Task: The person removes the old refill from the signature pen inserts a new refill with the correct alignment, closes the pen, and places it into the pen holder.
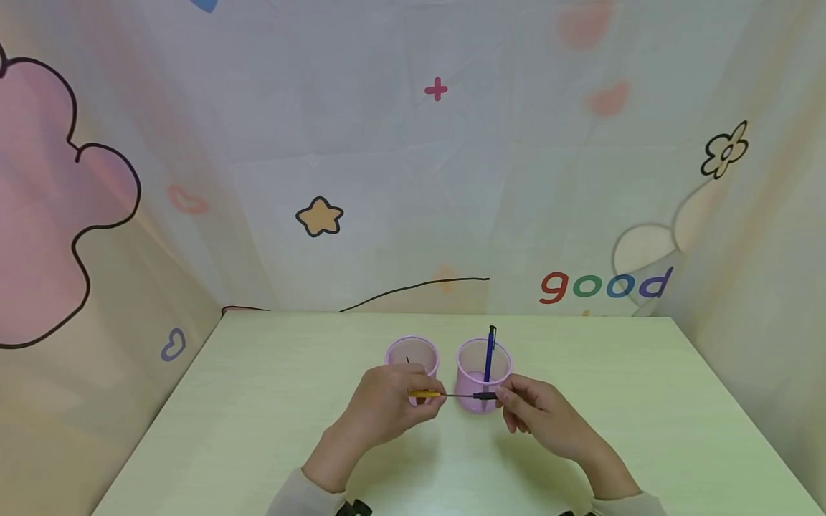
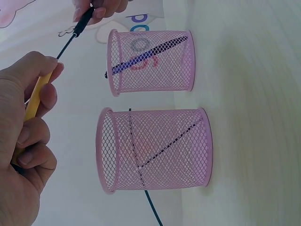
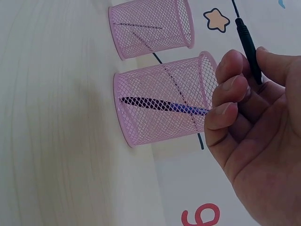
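Note:
A slim tool with a yellow handle, a thin shaft and a black end piece spans level between my two hands. My left hand grips the yellow handle, fingers curled round it, in front of the left pink mesh cup. The thumb and fingertips of my right hand pinch the black end piece, in front of the right edge of the other pink mesh cup. Leaning in that right cup is a blue pen. A thin dark stick stands slanted inside the left cup.
Both cups stand upright side by side on a pale wood-grain table. Behind the table hangs a printed cloth with a star and the word "good", and more cloth flanks both sides.

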Tool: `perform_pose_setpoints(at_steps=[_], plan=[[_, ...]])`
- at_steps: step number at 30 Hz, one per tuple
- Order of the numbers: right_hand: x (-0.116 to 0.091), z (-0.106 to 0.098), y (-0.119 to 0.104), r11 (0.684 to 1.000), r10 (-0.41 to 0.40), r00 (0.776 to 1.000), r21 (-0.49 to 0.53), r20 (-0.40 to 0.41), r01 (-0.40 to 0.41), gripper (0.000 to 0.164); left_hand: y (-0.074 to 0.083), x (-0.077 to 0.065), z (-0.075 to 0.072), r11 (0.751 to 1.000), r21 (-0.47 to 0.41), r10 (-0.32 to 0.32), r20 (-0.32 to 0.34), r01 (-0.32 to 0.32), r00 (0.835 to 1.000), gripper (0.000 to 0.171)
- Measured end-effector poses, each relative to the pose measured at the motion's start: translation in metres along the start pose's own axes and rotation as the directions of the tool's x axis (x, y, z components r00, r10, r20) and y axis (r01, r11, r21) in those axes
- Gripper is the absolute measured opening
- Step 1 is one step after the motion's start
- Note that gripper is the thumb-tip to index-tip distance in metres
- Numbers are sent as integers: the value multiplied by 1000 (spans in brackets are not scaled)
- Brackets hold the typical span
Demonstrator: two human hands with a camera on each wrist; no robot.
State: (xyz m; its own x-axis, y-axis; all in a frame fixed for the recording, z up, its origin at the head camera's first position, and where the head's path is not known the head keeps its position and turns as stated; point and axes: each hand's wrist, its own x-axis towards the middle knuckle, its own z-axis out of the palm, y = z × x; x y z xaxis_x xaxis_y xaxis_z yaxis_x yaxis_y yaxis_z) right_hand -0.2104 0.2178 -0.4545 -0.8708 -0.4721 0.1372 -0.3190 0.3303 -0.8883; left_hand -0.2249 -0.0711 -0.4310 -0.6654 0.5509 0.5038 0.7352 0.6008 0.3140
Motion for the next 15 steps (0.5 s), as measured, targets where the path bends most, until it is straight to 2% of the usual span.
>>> perform_pose_setpoints(at_steps=[15], plan=[[-1,-2,0,999,39,999,-3,-21,-39,25,0,0,-1,1000,1,18,-24,-18,1000,7]])
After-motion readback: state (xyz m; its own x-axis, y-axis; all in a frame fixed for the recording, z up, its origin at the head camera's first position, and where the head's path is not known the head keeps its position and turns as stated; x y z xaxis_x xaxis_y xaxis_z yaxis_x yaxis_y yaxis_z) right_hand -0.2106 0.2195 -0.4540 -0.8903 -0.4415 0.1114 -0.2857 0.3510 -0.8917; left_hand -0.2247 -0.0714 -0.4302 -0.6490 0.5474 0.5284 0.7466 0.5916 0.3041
